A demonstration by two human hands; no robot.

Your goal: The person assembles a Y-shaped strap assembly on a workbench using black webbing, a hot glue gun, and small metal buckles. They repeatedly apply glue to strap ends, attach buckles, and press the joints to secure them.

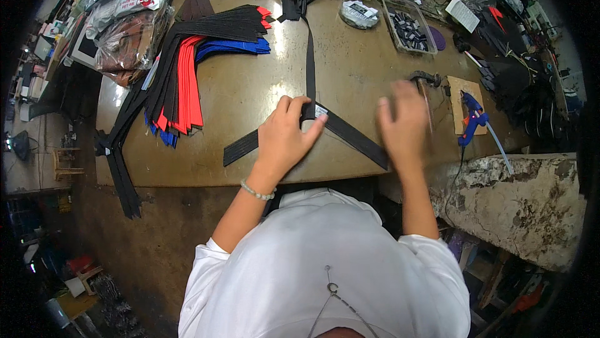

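Note:
A black webbing strap piece (353, 135) lies on the table before me, its two wide arms spread in an upturned V and a narrow strap (310, 57) running away from the join. A small white label (320, 111) sits at that join. My left hand (284, 130) rests on the join, fingers apart, with the thumb stretched to the label. Past the right arm of the strap, my right hand (403, 122) is raised near the table; its fingers are smeared by motion, and I see nothing in it.
Stacked black, red and blue straps (189, 82) lie at left beside plastic-wrapped bundles (128, 38). A clear box of small dark pieces (409, 29) and a round tub (359, 11) stand at far right. Nearer right, a blue glue gun (470, 116) lies on a board.

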